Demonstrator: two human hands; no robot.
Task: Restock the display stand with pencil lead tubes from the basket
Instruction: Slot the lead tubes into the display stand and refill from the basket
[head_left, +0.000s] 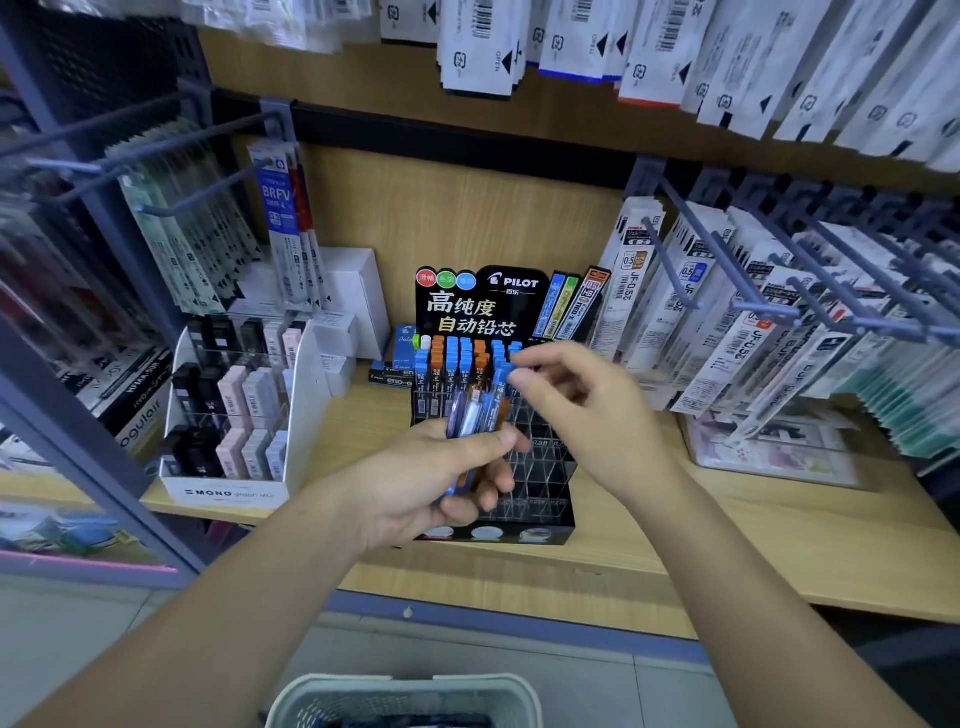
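Observation:
A black Pilot display stand sits on the wooden shelf, its back rows filled with blue and orange capped lead tubes and its clear front slots open. My left hand grips a bunch of lead tubes upright in front of the stand. My right hand pinches the top of one blue capped tube from that bunch, over the stand's middle rows. The pale mesh basket stands below at the bottom edge, with dark blue items inside.
A white Mono lead display stands left of the stand. White boxes sit behind it. Metal pegs with hanging refill packs jut out at left and right. A clear tray lies on the shelf at right.

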